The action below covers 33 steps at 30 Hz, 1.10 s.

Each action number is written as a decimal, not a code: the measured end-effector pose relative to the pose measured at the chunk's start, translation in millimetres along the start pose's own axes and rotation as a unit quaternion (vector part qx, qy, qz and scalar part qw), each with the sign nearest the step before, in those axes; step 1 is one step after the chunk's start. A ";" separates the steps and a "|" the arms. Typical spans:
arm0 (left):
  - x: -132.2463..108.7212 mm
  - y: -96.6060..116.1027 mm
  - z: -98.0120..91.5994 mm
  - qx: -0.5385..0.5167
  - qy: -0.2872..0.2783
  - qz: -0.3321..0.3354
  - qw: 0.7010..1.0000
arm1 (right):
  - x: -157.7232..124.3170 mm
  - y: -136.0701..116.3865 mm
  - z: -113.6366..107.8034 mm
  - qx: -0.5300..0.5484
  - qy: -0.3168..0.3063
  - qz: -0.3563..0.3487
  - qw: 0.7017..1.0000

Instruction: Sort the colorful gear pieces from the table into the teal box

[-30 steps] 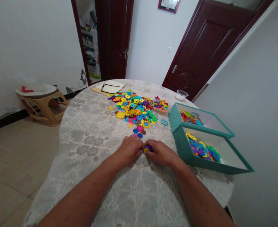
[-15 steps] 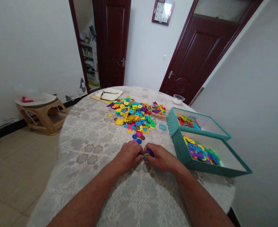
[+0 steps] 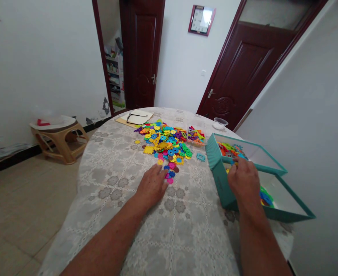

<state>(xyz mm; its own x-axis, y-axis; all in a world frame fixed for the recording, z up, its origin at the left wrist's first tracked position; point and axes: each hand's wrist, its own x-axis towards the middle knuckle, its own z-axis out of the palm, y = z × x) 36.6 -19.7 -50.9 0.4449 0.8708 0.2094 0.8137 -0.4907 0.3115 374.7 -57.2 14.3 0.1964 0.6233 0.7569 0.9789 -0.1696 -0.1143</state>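
My left hand [image 3: 153,184] lies on the table with its fingers loosely stretched out, beside several small blue and pink flower-shaped plastic pieces [image 3: 170,174]. Its fingertips reach the edge of these pieces. Over the near compartment of the green box [image 3: 225,188], my right hand [image 3: 245,178] is closed in a pinch. Bits of blue and yellow plastic [image 3: 234,163] show at its fingertips. The hand covers much of the colourful pieces in that compartment; blue and green ones [image 3: 266,196] show to its right.
A big pile of colourful pieces [image 3: 166,140] spreads over the patterned tablecloth [image 3: 114,214]. Behind it stand a small clear tub of pieces [image 3: 196,136] and a clear bowl [image 3: 220,122]. Glasses [image 3: 137,115] rest on paper at the back left. A turquoise square piece [image 3: 200,157] lies near the box.
My hands have parted. The right one has moved from the table's middle to the box with the pieces in its fingers; the left has shifted slightly left and its fingers have loosened.
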 end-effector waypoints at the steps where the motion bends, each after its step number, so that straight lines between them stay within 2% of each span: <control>1: 0.1 -0.3 0.5 0.005 -0.008 0.003 1.000 | -0.1 2.9 0.3 -0.020 0.005 0.008 1.000; 3: 0.3 -0.1 0.0 0.010 -0.017 0.012 1.000 | 0.6 0.3 -0.1 -0.022 0.015 0.012 1.000; 6: 0.5 1.5 -3.3 0.008 -0.028 0.027 0.999 | -2.4 -23.7 2.1 0.086 -0.006 -0.045 0.995; 9: 0.1 3.4 -6.5 0.003 -0.035 0.032 0.999 | -19.0 -60.5 11.8 0.204 -0.103 -0.120 0.966; 12: -0.8 4.6 -7.9 -0.001 -0.033 0.032 0.999 | -42.3 -93.3 26.5 0.258 -0.206 -0.163 0.930; 15: -1.4 4.4 -7.3 -0.007 -0.028 0.039 0.999 | -55.3 -113.3 40.9 0.269 -0.283 -0.176 0.904; 18: -1.0 2.2 -4.8 -0.012 -0.016 0.042 0.999 | -51.8 -123.6 54.8 0.234 -0.331 -0.173 0.898; 23: 1.0 -1.8 -0.1 -0.003 0.009 0.026 1.000 | -30.8 -136.5 79.4 0.167 -0.370 -0.149 0.902; 26: 1.5 -1.4 -0.3 0.001 0.008 0.026 1.000 | -24.4 -144.6 88.1 0.151 -0.371 -0.156 0.903; 29: 1.5 0.6 -3.2 0.007 0.007 0.012 1.000 | -27.5 -148.7 88.1 0.150 -0.353 -0.191 0.904; 33: 2.3 1.9 -8.1 0.012 0.004 -0.009 1.000 | -37.5 -143.8 77.7 0.165 -0.329 -0.227 0.902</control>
<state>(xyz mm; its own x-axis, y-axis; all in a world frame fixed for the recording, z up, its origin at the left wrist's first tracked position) 36.1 -18.9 -42.3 0.4272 0.8789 0.2121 0.8302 -0.4742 0.2932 231.0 3.1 -47.6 -0.3439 0.9074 0.2415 0.9094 0.3859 -0.1551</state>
